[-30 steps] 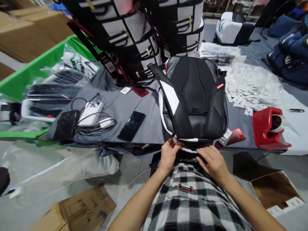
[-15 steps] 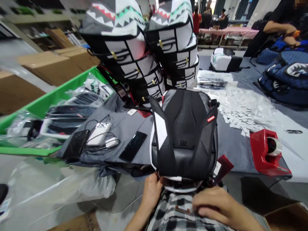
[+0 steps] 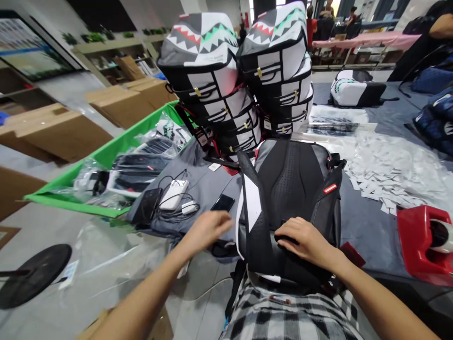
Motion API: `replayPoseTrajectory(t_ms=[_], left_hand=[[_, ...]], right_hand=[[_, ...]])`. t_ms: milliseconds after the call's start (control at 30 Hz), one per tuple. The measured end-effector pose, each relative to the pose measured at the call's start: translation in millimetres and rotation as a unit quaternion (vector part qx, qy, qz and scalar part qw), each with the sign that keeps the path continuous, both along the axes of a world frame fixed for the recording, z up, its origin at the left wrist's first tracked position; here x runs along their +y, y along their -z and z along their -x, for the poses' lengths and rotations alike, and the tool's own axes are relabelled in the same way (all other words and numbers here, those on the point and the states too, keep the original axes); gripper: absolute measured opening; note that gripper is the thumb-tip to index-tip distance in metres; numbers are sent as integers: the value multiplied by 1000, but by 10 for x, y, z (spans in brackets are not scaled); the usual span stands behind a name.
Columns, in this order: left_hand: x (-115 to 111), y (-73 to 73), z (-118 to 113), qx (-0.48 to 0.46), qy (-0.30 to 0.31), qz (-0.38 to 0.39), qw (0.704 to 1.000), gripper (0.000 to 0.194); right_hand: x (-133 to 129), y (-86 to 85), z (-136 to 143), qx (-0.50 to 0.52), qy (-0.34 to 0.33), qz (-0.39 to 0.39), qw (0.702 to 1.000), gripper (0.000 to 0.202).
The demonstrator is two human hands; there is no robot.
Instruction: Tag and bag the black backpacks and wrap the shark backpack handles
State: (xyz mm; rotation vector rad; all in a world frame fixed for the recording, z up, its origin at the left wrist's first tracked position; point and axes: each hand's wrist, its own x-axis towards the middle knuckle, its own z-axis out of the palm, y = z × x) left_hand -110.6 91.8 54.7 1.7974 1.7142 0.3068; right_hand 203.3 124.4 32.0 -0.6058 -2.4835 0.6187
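Observation:
A black backpack (image 3: 292, 179) with white and grey parts lies at the table's front edge, its straps and padded back facing up. My right hand (image 3: 300, 238) is on its lower back panel, fingers curled round a black strap piece. To the left of the bag, my left hand (image 3: 208, 229) hangs in the air, slightly blurred, with its fingers apart and nothing in them. A black phone (image 3: 223, 203) lies on the table just beyond that hand. A dark red tag (image 3: 353, 255) sticks out at the bag's lower right.
Two tall stacks of backpacks (image 3: 212, 85) stand behind. To the left are a white power bank (image 3: 174, 194) with cables and a green bin (image 3: 102, 156) of wrapped bags. A red tape dispenser (image 3: 421, 245) and white labels (image 3: 382, 182) lie right. A person's arm shows at the far right.
The view has shifted left. My left hand has left the bag's bottom edge and moved left. My right hand has risen from near the shirt onto the bag's back.

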Motion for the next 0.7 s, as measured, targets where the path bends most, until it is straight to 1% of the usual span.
replayPoseTrajectory(t_ms=[67, 133, 167, 233, 300, 333, 367, 400, 433, 500, 533, 567, 600, 667, 700], left_hand=[[416, -73, 27, -98, -69, -47, 992, 45], [822, -85, -65, -203, -148, -60, 966, 35], [1001, -78, -132, -247, -184, -52, 950, 33], [1282, -53, -245, -285, -217, -38, 933, 35], [1453, -28, -281, -294, -225, -22, 929, 38], [1502, -18, -266, -298, -229, -14, 927, 37], [1534, -11, -233, -302, -233, -6, 924, 35], [1556, -6, -188, -305, -239, 1, 922, 32], [1575, -3, -138, -308, -246, 7, 919, 29], [1632, -4, -44, -311, -268, 9, 912, 24], [1677, -6, -9, -312, -284, 5, 907, 23], [1737, -11, 16, -313, -302, -4, 901, 24], [1810, -16, 27, -314, -323, -14, 893, 27], [1980, -29, 12, -321, -365, -34, 873, 31], [2069, -34, -12, -327, -384, -43, 862, 33]], right_hand=[[44, -101, 76, 23, 15, 52, 998, 20], [7, -246, 256, 31, 11, 100, 994, 29], [-55, -322, 366, 29, -5, 116, 993, 33], [-243, -451, 564, 13, -57, 131, 990, 36], [-406, -524, 654, 8, -115, 133, 984, 39], [-435, -534, 650, 13, -134, 135, 982, 39], [-419, -526, 622, 19, -136, 138, 981, 37], [-362, -500, 582, 25, -113, 139, 983, 36], [-283, -457, 543, 27, -64, 135, 988, 36], [-146, -345, 511, 21, 67, 109, 992, 38], [-128, -294, 524, 15, 108, 90, 990, 38], [-153, -255, 553, 11, 104, 72, 992, 38], [-211, -235, 589, 8, 65, 56, 996, 34], [-353, -250, 648, 10, -35, 43, 998, 23], [-393, -276, 658, 15, -58, 47, 997, 21]])
